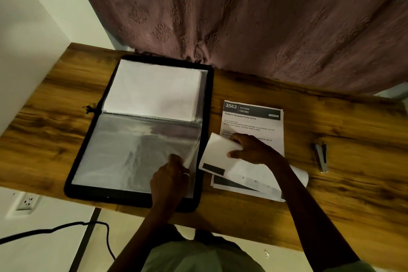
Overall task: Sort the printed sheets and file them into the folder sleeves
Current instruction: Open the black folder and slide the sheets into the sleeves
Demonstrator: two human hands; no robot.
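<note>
The sheet [217, 157] is lying partly lifted and tilted over the near left part of the stack [254, 126], just beside the folder's right edge. The right hand [251, 149] is grasping it: the thumb is pressing on its top face and the fingers [235, 139] are curling over its far edge. The stack is lying on the bench [331, 117] to the right of the folder [207, 99], and its exposed top page is showing the heading "3562 KITCHEN".

The folder is lying open on the bench with its spine running left to right. The far half is holding a filed page [154, 88], white face up. The near half is showing a clear sleeve [136, 152]. The left hand [171, 180] is resting at the sleeve's near right corner, its fingers clenched on the sleeve's edge, which is standing slightly raised there.

A grey tool [320, 157] is lying on the bench well right of the stack; its kind cannot be told. A curtain [265, 17] is hanging behind the bench. A cable [66, 226] and a wall socket [27, 202] are showing below the bench at left.
</note>
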